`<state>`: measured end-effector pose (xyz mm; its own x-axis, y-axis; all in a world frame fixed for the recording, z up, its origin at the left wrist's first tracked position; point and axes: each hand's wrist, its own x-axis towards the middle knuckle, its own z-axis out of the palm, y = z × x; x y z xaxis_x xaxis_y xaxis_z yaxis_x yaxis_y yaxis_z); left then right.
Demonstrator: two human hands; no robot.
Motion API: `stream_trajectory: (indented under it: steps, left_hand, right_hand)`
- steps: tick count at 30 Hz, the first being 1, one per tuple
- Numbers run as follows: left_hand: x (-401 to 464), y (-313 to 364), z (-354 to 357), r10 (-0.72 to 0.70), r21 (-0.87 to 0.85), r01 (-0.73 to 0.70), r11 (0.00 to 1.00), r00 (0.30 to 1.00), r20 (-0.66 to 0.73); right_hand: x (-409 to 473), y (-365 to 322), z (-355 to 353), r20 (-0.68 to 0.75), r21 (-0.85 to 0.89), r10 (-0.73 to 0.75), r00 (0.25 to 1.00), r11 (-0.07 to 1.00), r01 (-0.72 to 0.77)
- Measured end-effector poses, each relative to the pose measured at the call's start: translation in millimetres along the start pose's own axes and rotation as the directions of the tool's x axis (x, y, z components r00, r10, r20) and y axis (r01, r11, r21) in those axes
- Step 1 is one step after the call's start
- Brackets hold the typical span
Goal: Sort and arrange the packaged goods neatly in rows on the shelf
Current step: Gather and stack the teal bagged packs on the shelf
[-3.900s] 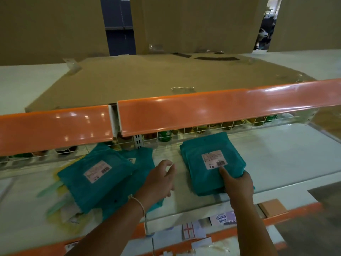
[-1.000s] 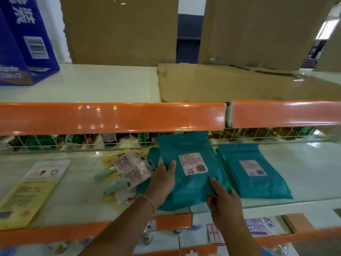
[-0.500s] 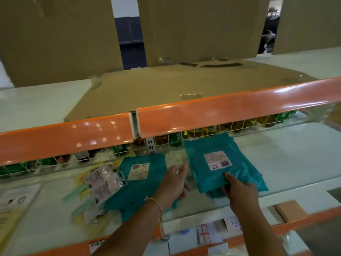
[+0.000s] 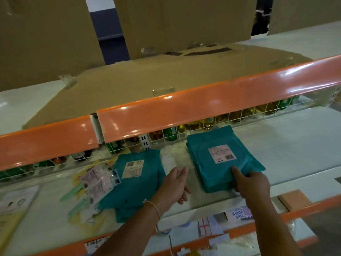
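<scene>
Two stacks of teal pouches on the white shelf (image 4: 295,145), squaring in hand.
Head view: right hand (image 4: 252,183) pinches the near edge of the right stack (image 4: 217,159), thumb on top; left hand (image 4: 175,185), fingers together and loosely extended, hovers between it and the left stack (image 4: 136,182). Best to tap the edges flush, labels up. Pouches flat, soft, matte; clear packets (image 4: 97,182) lie left of the stacks.
</scene>
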<state>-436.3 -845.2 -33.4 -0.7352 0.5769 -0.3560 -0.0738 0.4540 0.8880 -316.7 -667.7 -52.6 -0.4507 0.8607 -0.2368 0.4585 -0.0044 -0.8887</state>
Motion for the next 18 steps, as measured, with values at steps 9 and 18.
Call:
stream_trajectory:
  steps: [9,18]
  left_hand:
    - [-1.2,-5.4,-7.5,0.039,0.050,-0.038,0.998,0.999,-0.015]
    - [-21.8,-14.2,-59.8,0.076,-0.006,-0.077,0.997,0.992,-0.105]
  right_hand:
    - [-8.0,-0.1,-1.2,-0.047,-0.131,-0.132,0.990,0.984,0.125]
    - [-65.4,-41.0,63.1,0.186,-0.039,-0.317,0.930,0.943,0.329]
